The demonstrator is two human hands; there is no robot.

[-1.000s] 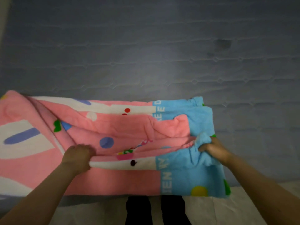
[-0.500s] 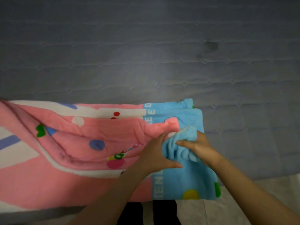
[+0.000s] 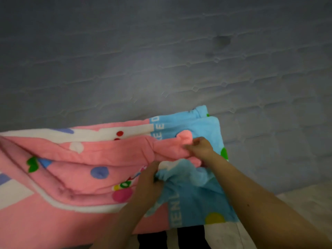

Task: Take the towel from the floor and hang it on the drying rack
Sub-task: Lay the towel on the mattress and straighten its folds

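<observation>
A big pink, white and blue patterned towel (image 3: 86, 157) lies folded in several layers across the lower half of the head view, its blue end to the right. My left hand (image 3: 150, 182) grips a bunched blue corner of the towel near the middle. My right hand (image 3: 200, 148) is a little above it and pinches a pink fold by the blue end. No drying rack is in view.
The towel rests on a grey quilted surface (image 3: 161, 60) that fills the upper part of the view. Pale floor (image 3: 305, 196) shows at the lower right. My dark trouser legs (image 3: 172, 238) stand at the bottom edge, below the towel.
My left hand crossed from the towel's left part to the blue corner and took it. My right hand let go of that blue corner and moved up onto the pink fold.
</observation>
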